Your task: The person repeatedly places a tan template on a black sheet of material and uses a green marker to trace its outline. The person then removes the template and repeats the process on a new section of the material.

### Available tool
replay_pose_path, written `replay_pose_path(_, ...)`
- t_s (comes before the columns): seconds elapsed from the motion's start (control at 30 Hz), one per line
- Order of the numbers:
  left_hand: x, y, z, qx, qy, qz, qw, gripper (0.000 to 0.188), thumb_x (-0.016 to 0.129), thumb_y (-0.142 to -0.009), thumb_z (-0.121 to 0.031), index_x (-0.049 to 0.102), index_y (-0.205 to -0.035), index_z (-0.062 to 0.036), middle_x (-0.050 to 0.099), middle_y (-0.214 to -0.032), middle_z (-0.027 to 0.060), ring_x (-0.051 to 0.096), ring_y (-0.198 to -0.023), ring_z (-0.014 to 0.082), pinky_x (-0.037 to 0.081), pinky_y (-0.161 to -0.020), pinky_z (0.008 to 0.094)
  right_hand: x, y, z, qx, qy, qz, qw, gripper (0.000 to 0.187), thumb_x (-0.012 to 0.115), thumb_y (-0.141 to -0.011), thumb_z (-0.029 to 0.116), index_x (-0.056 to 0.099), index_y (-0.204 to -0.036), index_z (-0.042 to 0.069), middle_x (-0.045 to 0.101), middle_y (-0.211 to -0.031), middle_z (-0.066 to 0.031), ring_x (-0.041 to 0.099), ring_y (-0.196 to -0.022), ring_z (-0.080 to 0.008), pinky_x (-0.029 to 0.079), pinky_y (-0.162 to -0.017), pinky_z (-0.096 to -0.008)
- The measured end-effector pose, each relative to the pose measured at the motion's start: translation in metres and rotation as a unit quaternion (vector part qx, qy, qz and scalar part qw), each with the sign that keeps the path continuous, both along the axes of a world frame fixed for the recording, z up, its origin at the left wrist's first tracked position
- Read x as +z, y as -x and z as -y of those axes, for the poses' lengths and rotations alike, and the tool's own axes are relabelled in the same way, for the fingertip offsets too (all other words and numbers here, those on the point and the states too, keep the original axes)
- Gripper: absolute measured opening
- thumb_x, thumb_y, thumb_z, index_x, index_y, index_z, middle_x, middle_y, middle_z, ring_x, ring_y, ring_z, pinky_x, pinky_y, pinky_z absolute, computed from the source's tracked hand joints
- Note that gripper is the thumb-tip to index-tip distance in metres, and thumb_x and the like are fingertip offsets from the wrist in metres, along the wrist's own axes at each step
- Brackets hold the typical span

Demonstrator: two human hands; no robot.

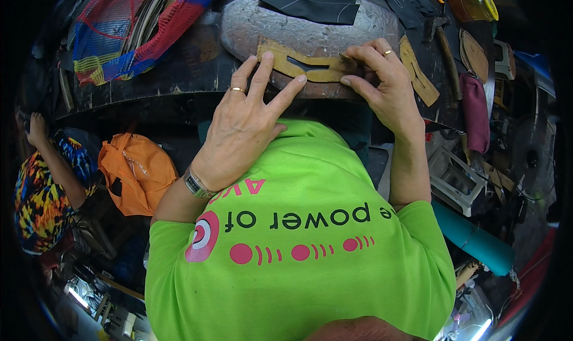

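Note:
A tan, gently curved template [325, 75] with a long slot lies on the near part of a worn grey slab [239, 27]. Dark material shows through the slot. My left hand [242, 111] rests across the template's left part, fingers spread and fingertips pressing on it. At the template's right end, my right hand [382, 78] is closed in a pinch. A thin dark tip shows by its index finger, but what it grips is mostly hidden. Beyond the template lies a black cut piece [307, 8] with pale marked lines.
Right of the slab lie another tan template [418, 72], a hammer [447, 57], more black pieces [403, 3], a maroon pouch [474, 111] and a yellow-lidded jar [474, 5]. A colourful mesh bag [161, 39] sits at left. Below it hangs an orange bag [137, 174]; another person [48, 186] is beyond.

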State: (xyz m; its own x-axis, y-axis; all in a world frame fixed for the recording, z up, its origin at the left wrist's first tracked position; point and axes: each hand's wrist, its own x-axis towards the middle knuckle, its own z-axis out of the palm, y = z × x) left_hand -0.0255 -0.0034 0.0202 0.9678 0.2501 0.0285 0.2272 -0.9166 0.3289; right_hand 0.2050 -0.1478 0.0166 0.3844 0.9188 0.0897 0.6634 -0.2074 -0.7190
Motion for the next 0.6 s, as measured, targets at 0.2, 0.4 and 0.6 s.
replay_pose_path(0.2,0.0006,0.0002,0.0006,0.001,-0.006,-0.004,1.0,0.091,0.091,-0.071,-0.018,0.053,-0.153,-0.0237,0.036,-0.158,0.0264,0.041,-0.142,0.0442,0.054,-0.106,0.0471,0.0004,-0.0011,0.0004,0.002,0.01,-0.001,1.0,0.039,0.08,-0.083,0.006,0.069,-0.121,0.006,0.062,-0.108,-0.0114,0.067,-0.097,-0.0325,0.054,-0.084,-0.04)
replay_pose_path(0.4,0.0003,-0.0006,0.0029,0.021,0.017,-0.001,1.0,0.094,0.091,-0.07,-0.019,0.05,-0.155,-0.0287,0.037,-0.158,0.0237,0.041,-0.141,0.0429,0.048,-0.111,0.0482,-0.0006,-0.0031,0.0002,0.007,0.027,0.012,1.0,0.039,0.081,-0.084,0.008,0.07,-0.121,0.005,0.062,-0.109,-0.0126,0.066,-0.098,-0.0333,0.054,-0.086,-0.0403)
replay_pose_path(0.6,0.0015,-0.0015,-0.0003,0.006,0.011,0.012,1.0,0.094,0.092,-0.07,-0.018,0.05,-0.154,-0.0252,0.039,-0.155,0.0251,0.042,-0.14,0.0439,0.052,-0.106,0.0475,-0.0019,-0.0024,0.0016,0.006,0.013,0.01,1.0,0.038,0.08,-0.083,0.007,0.07,-0.12,0.005,0.061,-0.11,-0.0134,0.066,-0.1,-0.0346,0.054,-0.087,-0.0412)
